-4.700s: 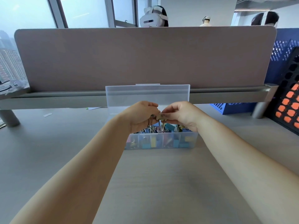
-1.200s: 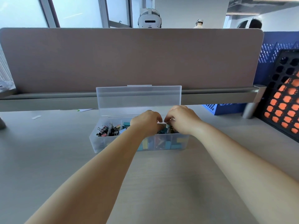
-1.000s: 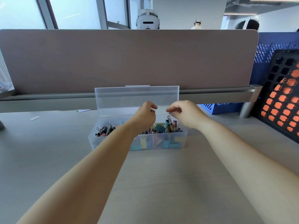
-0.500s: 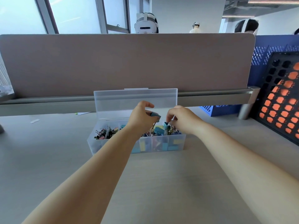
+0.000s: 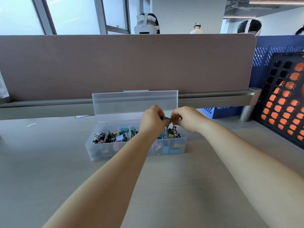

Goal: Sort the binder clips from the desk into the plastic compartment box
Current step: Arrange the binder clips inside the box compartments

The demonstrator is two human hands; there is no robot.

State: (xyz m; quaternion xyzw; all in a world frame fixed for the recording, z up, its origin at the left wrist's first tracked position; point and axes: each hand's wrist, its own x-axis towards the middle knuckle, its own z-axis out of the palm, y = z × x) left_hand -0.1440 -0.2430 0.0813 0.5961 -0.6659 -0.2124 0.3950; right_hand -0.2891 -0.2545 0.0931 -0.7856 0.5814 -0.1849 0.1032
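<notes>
Above the right end of the open translucent plastic compartment box, the left hand and right hand both pinch a small teal binder clip in curled fingers, and if it springs loose it could drop into the wrong compartment.

— What is shown of the person?
— Only the left forearm and right forearm are shown, bare along their whole visible length.
— And further on?
— The left hand and right hand are likewise seen uncovered.
</notes>
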